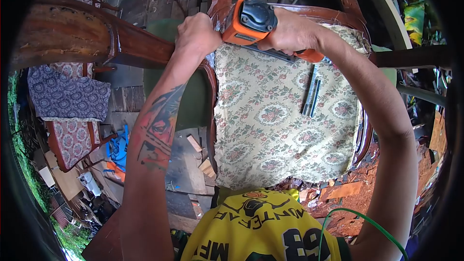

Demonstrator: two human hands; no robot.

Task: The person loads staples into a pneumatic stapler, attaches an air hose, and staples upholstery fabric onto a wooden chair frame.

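My right fingers [273,44] grip an orange stapler [249,21] (it hides the floral fabric's [285,135] upper edge); whether my left fingers [197,20] hold anything, I can't tell.

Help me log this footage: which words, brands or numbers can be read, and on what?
"MONTE…", upside down on the yellow shirt; its ending is unclear.
Two large digits below, one an "8", the other unclear.
Shirt's lower lettering: cut off.
Orange tool's label: too blurred.
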